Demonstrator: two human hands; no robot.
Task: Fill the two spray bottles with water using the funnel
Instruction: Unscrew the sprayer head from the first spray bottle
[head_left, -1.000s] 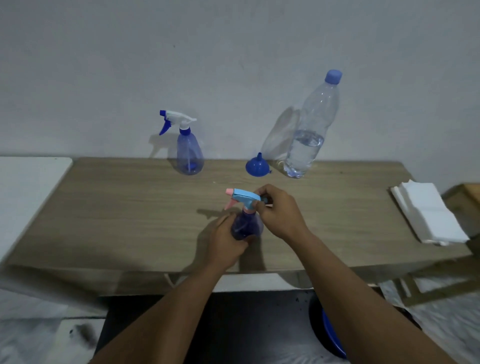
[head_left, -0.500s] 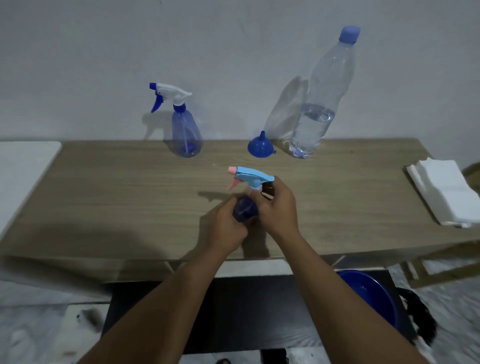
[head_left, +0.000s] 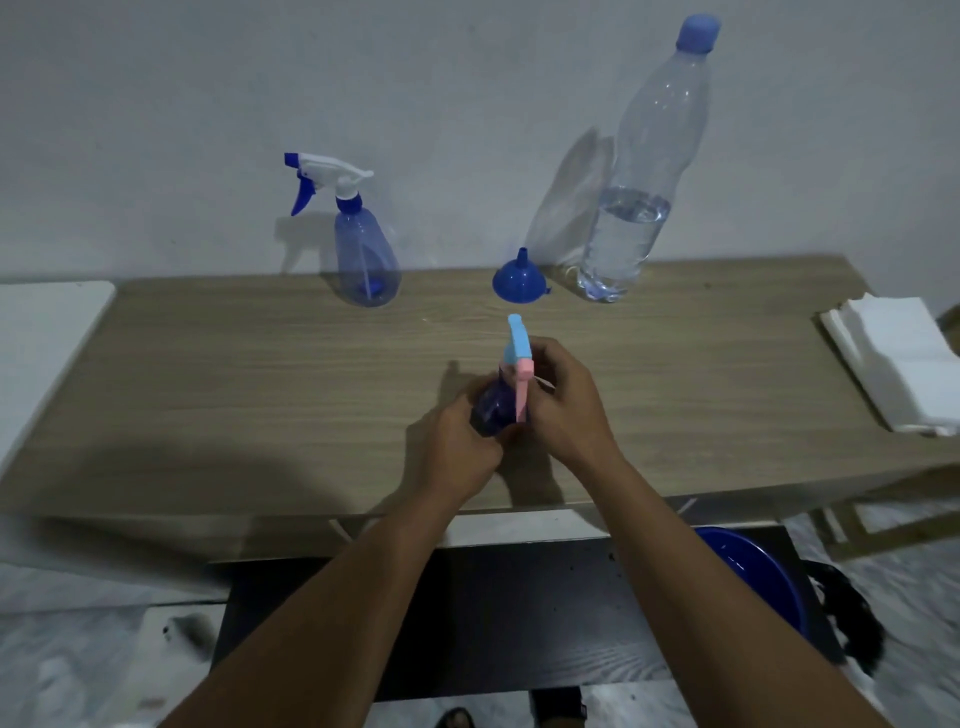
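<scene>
On the wooden table (head_left: 234, 389), my left hand (head_left: 460, 449) grips the dark blue body of a small spray bottle (head_left: 493, 408). My right hand (head_left: 563, 400) is closed on its light blue and pink spray head (head_left: 519, 358), which now points away from me with the pink trigger facing down. A second spray bottle (head_left: 366, 254) with a white and blue head stands at the back left. A blue funnel (head_left: 519, 278) lies mouth-down at the back centre. Beside it stands a tall capped water bottle (head_left: 634, 208), partly filled.
A stack of white paper napkins (head_left: 904, 364) lies at the table's right end. A white surface (head_left: 47, 332) adjoins the table on the left. Under the table sit a black board (head_left: 493, 623) and a blue basin (head_left: 753, 577).
The spray head has turned under my right hand, from pointing left to pointing away from me. The view has moved closer and tilted down.
</scene>
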